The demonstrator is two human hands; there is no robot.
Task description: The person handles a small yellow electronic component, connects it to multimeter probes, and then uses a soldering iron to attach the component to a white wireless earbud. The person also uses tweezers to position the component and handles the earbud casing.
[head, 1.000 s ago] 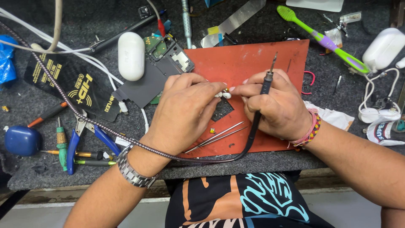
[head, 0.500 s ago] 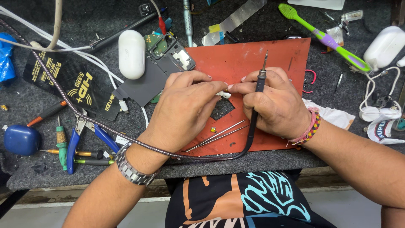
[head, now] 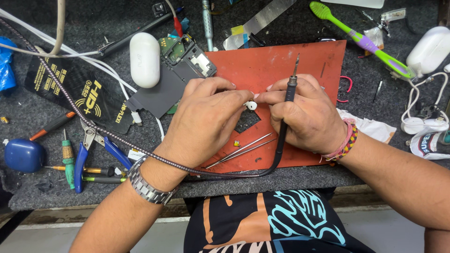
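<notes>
Two hands are brought together over the red work mat (head: 300,61), which serves here as the landmark. A small white earbud part (head: 251,105) is pinched between the fingertips of the left hand (head: 206,122) and those of the right hand (head: 307,115), just above a dark square piece (head: 247,121) lying near the mat's middle. The fingers of the right hand are also closed round a black soldering iron (head: 287,110), whose tip is pointed up and away from the part, while its braided cord (head: 93,124) is trailed off the mat's left edge and across the left wrist. A pair of tweezers (head: 241,149) is left on the mat's lower half, below the hands.

The step in hand is judged to be the positioning or inspecting of the small part, not soldering, since the tip is kept clear. For the next move, the iron would have to be turned tip-down in the right hand while the part is kept steady on the mat by the left.

Left of the mat, an opened phone board (head: 187,56) and a white earbud case (head: 144,58) are seen on the desk (head: 47,187).
</notes>
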